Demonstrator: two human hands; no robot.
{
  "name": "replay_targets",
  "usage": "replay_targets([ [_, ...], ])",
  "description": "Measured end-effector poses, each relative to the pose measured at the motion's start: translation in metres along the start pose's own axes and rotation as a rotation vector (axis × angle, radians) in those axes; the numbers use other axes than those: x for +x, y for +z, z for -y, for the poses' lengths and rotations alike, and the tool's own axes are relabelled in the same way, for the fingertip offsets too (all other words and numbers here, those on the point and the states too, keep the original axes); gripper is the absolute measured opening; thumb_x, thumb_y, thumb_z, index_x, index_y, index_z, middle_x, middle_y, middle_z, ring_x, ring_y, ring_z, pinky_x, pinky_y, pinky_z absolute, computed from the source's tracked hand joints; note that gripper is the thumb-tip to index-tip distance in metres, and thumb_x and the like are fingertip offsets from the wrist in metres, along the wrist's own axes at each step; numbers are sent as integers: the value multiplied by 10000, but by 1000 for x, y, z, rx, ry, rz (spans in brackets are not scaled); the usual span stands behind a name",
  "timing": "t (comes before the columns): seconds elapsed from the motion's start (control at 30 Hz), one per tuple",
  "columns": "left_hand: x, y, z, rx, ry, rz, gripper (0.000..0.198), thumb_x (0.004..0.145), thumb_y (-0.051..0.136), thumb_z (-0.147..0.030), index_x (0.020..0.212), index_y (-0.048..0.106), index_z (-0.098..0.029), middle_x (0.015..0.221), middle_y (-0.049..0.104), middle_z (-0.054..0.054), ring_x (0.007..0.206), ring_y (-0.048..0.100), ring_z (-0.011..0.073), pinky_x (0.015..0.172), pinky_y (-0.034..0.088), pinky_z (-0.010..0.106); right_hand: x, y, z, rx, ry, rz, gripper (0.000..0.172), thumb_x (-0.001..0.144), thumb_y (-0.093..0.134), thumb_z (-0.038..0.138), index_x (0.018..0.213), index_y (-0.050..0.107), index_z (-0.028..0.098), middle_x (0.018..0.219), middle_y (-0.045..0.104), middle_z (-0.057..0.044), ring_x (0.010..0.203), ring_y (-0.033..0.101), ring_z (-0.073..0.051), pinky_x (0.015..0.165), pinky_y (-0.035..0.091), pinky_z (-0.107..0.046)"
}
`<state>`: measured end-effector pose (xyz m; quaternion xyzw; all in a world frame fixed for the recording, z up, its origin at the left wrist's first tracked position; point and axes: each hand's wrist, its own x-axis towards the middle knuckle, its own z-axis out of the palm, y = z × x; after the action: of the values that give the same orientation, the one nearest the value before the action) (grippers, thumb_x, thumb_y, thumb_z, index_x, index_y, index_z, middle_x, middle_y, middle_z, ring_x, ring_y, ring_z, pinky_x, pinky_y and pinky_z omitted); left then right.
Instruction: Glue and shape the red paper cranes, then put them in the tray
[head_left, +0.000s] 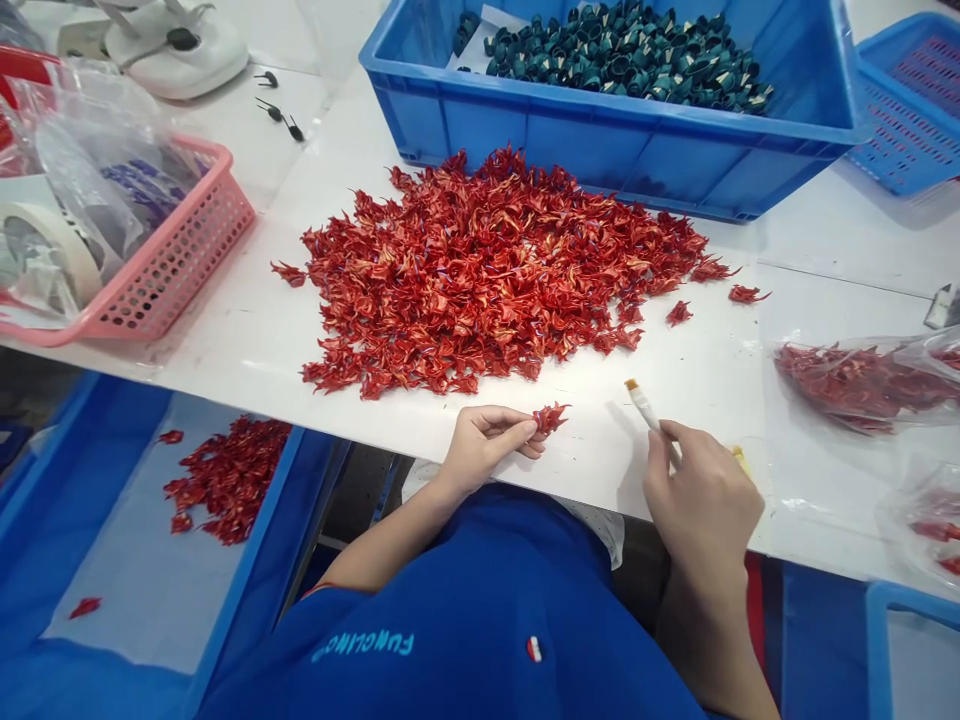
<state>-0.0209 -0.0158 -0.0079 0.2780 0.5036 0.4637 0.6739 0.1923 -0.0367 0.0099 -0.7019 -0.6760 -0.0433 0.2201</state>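
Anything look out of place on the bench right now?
Three small black pieces lie loose on the white table at top left, outside any container, and a lone red folded paper crane sits apart from the pile in the lower-left blue tray.

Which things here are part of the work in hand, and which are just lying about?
In use: the left hand pinching a folded red paper piece; the right hand holding a small flat brush; the heap of folded red pieces.

Lying about: the blue plastic crate; the pink plastic basket; the small black clips.
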Motion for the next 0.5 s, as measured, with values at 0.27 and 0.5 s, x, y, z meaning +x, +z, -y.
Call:
replay_targets([
  [0.27,0,3,-1,59,21,-22,448,535,862,-544,648,732,-131,614,742,83,523,714,221,538,625,316,13,-28,19,1091,387,40,119,802,644,251,921,648,241,606,619,14,520,573,-151,437,387,-250],
  [0.5,-1,7,-3,88,11,-46,431,515,875,-520,635,725,-134,561,724,66,501,708,220,533,626,308,20,-5,8,1408,280,276,235,818,570,473,907,621,262,593,620,6,262,228,-52,253,136,-230],
])
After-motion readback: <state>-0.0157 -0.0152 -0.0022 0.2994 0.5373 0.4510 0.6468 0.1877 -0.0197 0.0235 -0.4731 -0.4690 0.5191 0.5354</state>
